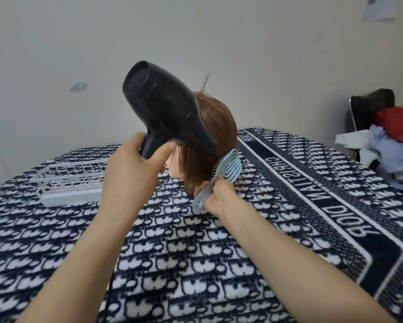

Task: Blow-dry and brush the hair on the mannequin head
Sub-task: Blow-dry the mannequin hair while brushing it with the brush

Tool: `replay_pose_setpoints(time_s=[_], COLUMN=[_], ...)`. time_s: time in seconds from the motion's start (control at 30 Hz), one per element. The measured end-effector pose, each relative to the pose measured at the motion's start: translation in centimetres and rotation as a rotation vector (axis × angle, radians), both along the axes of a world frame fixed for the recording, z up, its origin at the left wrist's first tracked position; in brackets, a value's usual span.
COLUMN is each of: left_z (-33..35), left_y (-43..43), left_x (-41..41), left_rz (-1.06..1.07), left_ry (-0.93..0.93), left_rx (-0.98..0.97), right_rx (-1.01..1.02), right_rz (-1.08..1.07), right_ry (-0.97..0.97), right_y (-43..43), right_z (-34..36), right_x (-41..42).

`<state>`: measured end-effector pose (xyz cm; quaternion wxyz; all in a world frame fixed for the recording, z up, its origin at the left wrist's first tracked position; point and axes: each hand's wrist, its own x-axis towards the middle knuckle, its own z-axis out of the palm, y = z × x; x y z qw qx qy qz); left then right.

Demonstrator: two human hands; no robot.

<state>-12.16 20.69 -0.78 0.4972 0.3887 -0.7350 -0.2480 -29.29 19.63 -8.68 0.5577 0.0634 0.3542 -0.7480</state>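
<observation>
A mannequin head (215, 127) with straight brown hair stands mid-table, its face turned left and partly hidden. My left hand (131, 170) grips the handle of a black hair dryer (165, 110); the nozzle points right and down against the hair. My right hand (215, 195) holds a light blue vented brush (227, 169) by its handle, with the bristles pressed into the hair's lower right side. A few strands stick up above the crown.
A white wire basket (70, 180) sits on the patterned navy-and-white cloth (219, 252) left of the head. The dryer's cord (108, 297) hangs down below my left arm. A chair heaped with clothes (387, 141) stands at the far right, a bare wall behind.
</observation>
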Motion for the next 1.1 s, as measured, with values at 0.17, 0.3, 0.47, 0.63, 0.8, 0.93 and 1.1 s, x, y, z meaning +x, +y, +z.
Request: replay_pose_setpoints(time_s=[0.17,0.3,0.47,0.63,0.8,0.93,1.1], left_z=[-0.1,0.1,-0.1,0.1,-0.1,-0.3,-0.3], left_y=[0.0,0.3,0.9,0.7,0.2,0.0,0.0], left_x=[-0.3,-0.7,-1.2,-1.6,-1.7,-1.8,-1.7], left_rz=[-0.007,-0.034,0.133,0.035,-0.002,-0.068,-0.094], left_ry=[-0.008,-0.007,-0.175,-0.103,-0.061,-0.025,-0.015], left_rx=[0.005,0.018,-0.167,-0.068,-0.009,0.033,0.065], right_rx=[0.069,0.081,0.081,0.028,0.017,-0.011,-0.018], right_rz=[0.002,0.014,0.094,0.151,0.131,0.154,0.203], right_ry=[0.012,-0.013,-0.020,-0.062,-0.075,-0.115,-0.143], right_y=[-0.1,0.2,1.0,1.5,1.8,2.2,3.1], right_z=[-1.4,-1.7,-1.7,-1.7,-2.0,-1.8,-3.2], right_x=[-0.3,-0.7,-1.6,-2.0,-2.0,-2.2,-1.9])
